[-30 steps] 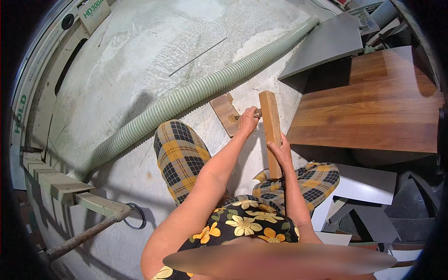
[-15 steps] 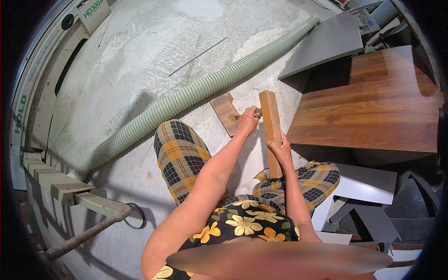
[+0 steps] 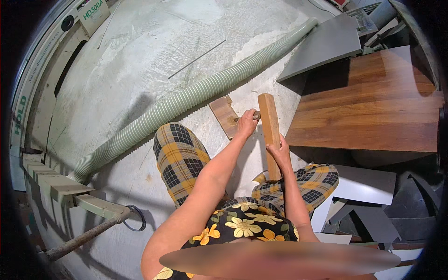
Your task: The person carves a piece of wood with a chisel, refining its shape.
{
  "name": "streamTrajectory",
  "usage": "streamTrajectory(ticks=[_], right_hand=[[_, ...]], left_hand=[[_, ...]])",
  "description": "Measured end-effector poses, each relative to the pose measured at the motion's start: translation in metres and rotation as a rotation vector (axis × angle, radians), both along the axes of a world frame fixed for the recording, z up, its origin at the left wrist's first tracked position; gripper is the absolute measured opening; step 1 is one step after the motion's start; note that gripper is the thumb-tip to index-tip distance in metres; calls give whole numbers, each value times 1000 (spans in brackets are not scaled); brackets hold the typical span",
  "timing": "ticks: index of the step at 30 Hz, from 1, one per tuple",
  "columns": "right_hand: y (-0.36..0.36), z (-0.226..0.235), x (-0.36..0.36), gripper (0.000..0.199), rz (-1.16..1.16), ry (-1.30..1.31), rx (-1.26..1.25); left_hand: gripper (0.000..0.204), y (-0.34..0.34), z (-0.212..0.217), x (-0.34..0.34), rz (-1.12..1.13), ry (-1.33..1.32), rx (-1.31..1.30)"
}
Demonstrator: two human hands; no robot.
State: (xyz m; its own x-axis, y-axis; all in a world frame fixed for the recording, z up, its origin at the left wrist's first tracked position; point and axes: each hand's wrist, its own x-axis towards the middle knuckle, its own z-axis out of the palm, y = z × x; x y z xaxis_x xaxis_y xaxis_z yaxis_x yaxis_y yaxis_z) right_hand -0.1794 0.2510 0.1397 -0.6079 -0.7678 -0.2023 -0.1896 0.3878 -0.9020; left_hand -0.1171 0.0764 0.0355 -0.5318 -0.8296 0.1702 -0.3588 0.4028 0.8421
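My left hand (image 3: 247,123) is closed round a short tool (image 3: 257,115). Its rounded, metallic-looking end shows between my fist and the side of a wooden bar; most of it is hidden, so I cannot tell its kind or whether it touches the wood. My right hand (image 3: 280,151) grips the lower part of that long, square-edged wooden bar (image 3: 269,112), thumb across its face. The bar slants up and away from me, its lower end by my folded right leg. Left of my left hand, a flat wooden board (image 3: 223,115) with a notched edge lies on the floor.
A ribbed pale hose (image 3: 196,95) runs diagonally across the concrete floor beyond my hands. A thin rod (image 3: 197,59) lies behind it. At right are a brown wood-grain panel (image 3: 364,107), a grey panel (image 3: 326,44) and white offcuts (image 3: 366,184). A beige machine frame (image 3: 58,182) stands at left.
The wooden bar and both hands have shifted very slightly toward me. Both grips look the same.
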Motion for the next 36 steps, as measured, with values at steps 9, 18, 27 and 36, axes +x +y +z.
streamTrajectory(ticks=[9,18,27,36], right_hand=[[1,-4,0,58,-9,27,-8],[2,-5,-2,59,-1,45,-29],[0,0,0,58,-2,31,6],[1,0,-1,65,-3,-6,24]], left_hand=[[32,0,2,0,5,-36,5],[34,1,1,0,7,-45,3],[37,1,-2,1,5,-14,-12],[34,0,2,1,10,-19,-19]])
